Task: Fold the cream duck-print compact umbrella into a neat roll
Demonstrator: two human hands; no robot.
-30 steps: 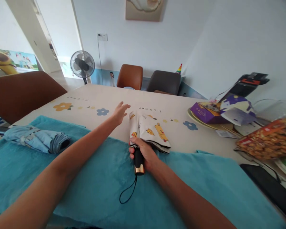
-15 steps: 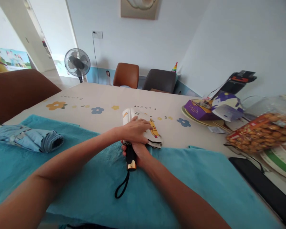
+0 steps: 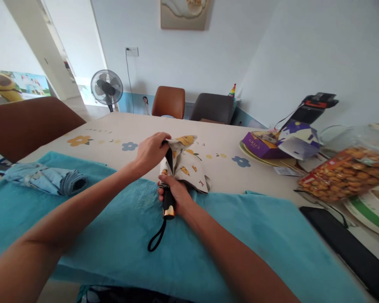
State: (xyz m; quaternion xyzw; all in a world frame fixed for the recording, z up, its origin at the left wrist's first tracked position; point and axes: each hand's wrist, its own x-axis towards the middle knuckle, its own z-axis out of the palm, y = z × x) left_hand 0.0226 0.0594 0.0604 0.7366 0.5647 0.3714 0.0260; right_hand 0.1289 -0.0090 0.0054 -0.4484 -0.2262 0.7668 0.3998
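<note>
White umbrella [image 3: 192, 173] w/ yellow print is ctr, canopy loose & part folded, over far edge of teal towel [image 3: 120, 235] on table [image 3: 139, 128]. R hand [image 3: 177, 192] wrapped round it where canopy meets blk handle [image 3: 168, 201], fingers closed; strap [image 3: 156, 237] hangs off handle end, toward wearer. L hand [image 3: 152, 150] has fingers curled on 1 canopy fold, upper L side, lifting it; fingertips partly hidden. Rolled blue umbrella [image 3: 47, 179] lies on towel, far L. Purple box [image 3: 259, 145] & snack bag [image 3: 350, 170] at R. 2 chairs [image 3: 168, 102] behind table, plus fan [image 3: 106, 87].
</note>
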